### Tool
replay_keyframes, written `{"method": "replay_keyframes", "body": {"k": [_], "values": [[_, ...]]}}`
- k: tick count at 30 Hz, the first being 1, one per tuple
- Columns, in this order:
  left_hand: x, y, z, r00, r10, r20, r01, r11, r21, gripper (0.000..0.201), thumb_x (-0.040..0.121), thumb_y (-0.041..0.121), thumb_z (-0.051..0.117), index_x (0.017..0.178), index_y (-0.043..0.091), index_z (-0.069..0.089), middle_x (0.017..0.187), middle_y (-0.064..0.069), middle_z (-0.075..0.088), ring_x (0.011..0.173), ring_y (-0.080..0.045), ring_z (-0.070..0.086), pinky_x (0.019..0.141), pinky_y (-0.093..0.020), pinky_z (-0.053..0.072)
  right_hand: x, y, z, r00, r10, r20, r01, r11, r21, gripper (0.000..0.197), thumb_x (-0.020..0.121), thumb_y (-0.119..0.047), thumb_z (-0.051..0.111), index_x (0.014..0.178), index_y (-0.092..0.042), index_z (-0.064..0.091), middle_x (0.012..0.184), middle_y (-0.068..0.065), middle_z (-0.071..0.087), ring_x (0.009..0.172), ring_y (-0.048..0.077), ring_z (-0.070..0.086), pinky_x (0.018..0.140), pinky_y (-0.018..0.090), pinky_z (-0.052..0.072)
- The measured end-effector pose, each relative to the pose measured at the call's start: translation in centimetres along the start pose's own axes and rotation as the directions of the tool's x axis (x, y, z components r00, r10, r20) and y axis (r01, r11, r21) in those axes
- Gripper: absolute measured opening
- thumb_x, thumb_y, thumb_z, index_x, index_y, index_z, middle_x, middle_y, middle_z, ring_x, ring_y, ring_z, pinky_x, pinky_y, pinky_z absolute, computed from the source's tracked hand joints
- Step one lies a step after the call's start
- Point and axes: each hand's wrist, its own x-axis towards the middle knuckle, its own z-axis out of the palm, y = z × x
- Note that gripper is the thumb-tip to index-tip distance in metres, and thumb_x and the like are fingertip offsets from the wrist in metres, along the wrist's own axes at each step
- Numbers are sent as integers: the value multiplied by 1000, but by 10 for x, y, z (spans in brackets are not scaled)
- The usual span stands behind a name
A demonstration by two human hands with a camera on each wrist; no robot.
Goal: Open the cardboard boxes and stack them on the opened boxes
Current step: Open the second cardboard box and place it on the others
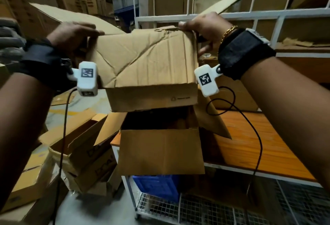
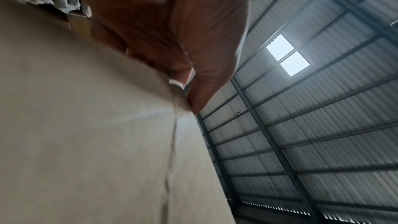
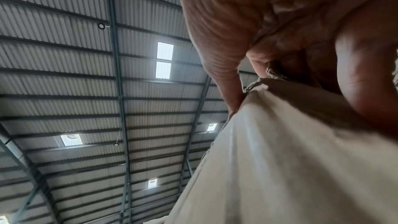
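While both hands hold it up by its far top corners, the creased cardboard box (image 1: 144,62) hangs just above an opened box (image 1: 160,146) that sits at the edge of the orange shelf (image 1: 250,144) on a white wire rack (image 1: 267,16). His left hand (image 1: 71,33) pinches the left corner, thumb over the edge; his right hand (image 1: 205,26) clamps the right corner the same way. It looks light and empty, but soft and crumpled, so I reckon it will buckle if squeezed; gripping the folded corners, where the card is stiffest, seems safest
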Motion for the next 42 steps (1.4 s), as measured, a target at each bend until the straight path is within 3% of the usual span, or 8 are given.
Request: {"method": "replay_keyframes", "body": {"k": [6, 12, 22, 31, 35, 37, 39, 42], "values": [[-9, -27, 37, 984, -141, 105, 134, 988, 76, 30, 93, 20, 62, 123, 21, 61, 84, 2, 57, 62, -12, 49, 39, -17, 42, -3, 45, 4, 989, 150, 16, -148, 985, -92, 40, 83, -43, 73, 111, -16, 65, 111, 5, 68, 101, 23, 66, 64, 39, 58], [-12, -67, 58, 977, -186, 106, 180, 981, 67, 66, 77, 32, 78, 137, 24, 53, 123, -5, 62, 114, -27, 58, 91, -50, 51, -6, 86, 8, 978, 203, 52, -195, 972, -134, 48, 90, -38, 68, 123, -4, 62, 118, 8, 65, 107, 20, 63, 50, 28, 54], [-6, -62, 58, 973, -199, 116, 187, 977, 104, 68, 76, 31, 79, 138, 20, 52, 123, -8, 64, 113, -29, 60, 94, -52, 50, 10, 83, 5, 966, 243, 81, -228, 960, -162, 46, 88, -40, 69, 121, -8, 64, 118, 12, 68, 105, 24, 66, 78, 44, 59], [4, -66, 67, 972, -211, 105, 199, 973, 119, 11, 89, 28, 66, 99, 26, 64, 116, -12, 63, 101, -29, 61, 73, -39, 52, 17, 89, 21, 962, 272, 22, -272, 962, -25, 42, 86, -37, 72, 115, -8, 66, 118, 11, 67, 114, 26, 61, 91, 52, 53], [11, -57, 73, 973, -194, 128, 177, 975, 135, 52, 89, 20, 66, 138, 18, 51, 121, -10, 59, 98, -24, 57, 66, -34, 49, 19, 87, 23, 970, 245, -11, -245, 969, 19, 9, 92, -25, 66, 88, -17, 63, 88, -1, 62, 98, 18, 58, 60, 36, 52], [12, -59, 72, 975, -173, 142, 156, 980, 125, 56, 89, 18, 65, 143, 18, 47, 125, -10, 58, 105, -26, 55, 68, -37, 50, 16, 90, 21, 977, 212, -12, -211, 977, 28, 20, 91, -24, 67, 108, -15, 64, 90, -5, 59, 97, 16, 57, 61, 35, 56], [10, -65, 69, 981, -139, 134, 126, 987, 100, 59, 88, 19, 68, 143, 19, 47, 124, -5, 60, 110, -24, 55, 74, -42, 53, 13, 98, 18, 978, 206, -34, -203, 977, 58, 57, 89, -26, 70, 140, -11, 49, 112, -2, 60, 107, 16, 55, 90, 49, 54], [3, -76, 66, 993, -70, 92, 64, 996, 58, 65, 85, 22, 72, 144, 20, 46, 112, 7, 63, 107, -14, 57, 82, -43, 54, 7, 107, 18, 987, 146, -65, -141, 987, 74, 73, 89, -31, 70, 151, -14, 36, 147, 3, 47, 117, 15, 49, 100, 56, 46]]}}
